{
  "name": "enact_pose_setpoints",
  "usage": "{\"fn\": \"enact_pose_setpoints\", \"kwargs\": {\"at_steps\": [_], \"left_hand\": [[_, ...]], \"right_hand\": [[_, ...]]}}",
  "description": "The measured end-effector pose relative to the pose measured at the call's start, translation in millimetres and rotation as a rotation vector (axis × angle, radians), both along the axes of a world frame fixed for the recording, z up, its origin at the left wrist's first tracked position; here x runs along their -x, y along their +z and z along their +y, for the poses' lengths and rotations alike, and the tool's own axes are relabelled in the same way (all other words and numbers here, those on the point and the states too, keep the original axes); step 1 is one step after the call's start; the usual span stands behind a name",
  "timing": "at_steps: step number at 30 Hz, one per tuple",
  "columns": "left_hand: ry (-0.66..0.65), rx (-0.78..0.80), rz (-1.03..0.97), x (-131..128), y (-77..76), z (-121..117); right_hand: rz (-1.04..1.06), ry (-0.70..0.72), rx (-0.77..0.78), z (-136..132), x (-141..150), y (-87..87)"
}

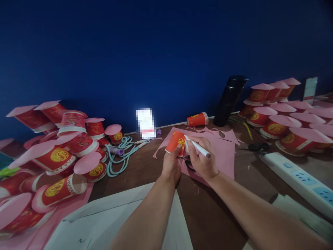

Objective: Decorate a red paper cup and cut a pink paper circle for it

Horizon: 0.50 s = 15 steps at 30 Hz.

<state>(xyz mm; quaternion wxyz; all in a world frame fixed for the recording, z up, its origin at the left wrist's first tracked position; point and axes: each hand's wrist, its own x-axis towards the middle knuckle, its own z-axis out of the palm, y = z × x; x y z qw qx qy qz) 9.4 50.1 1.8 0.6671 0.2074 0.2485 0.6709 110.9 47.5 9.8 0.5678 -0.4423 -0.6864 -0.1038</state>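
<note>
My left hand [172,166] is closed round a red paper cup [174,140] with yellow print, which is tilted over the table. In my right hand [203,158] is a white marker pen [199,147]. One end of the pen reaches the cup's right side, and its dark end points down to the right. I cannot tell whether the tip touches the cup. Beneath both hands lies a pink paper sheet [225,161] with curved cut edges. A black loop, perhaps a scissor handle, shows partly between the hands.
Red cups with pink paper discs crowd the left [56,158] and right [279,128]. A stack of cups [197,119] lies near a black flask [230,100]. Around the table are a light-blue cable [118,159], black scissors [256,147], a power strip [299,180] and a white board [109,218].
</note>
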Motion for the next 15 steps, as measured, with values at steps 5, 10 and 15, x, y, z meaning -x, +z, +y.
{"fn": "enact_pose_setpoints", "kwargs": {"at_steps": [5, 10, 15], "left_hand": [[-0.010, 0.000, 0.003, 0.6, 0.2, 0.0], [-0.005, 0.018, 0.008, 0.8, -0.2, 0.0], [-0.001, 0.017, 0.022, 0.5, -0.3, 0.0]], "right_hand": [[-0.004, 0.010, -0.008, -0.5, 0.3, 0.7], [-0.004, 0.019, 0.005, -0.8, 0.4, 0.5], [-0.002, 0.027, 0.011, -1.4, 0.8, 0.1]]}}
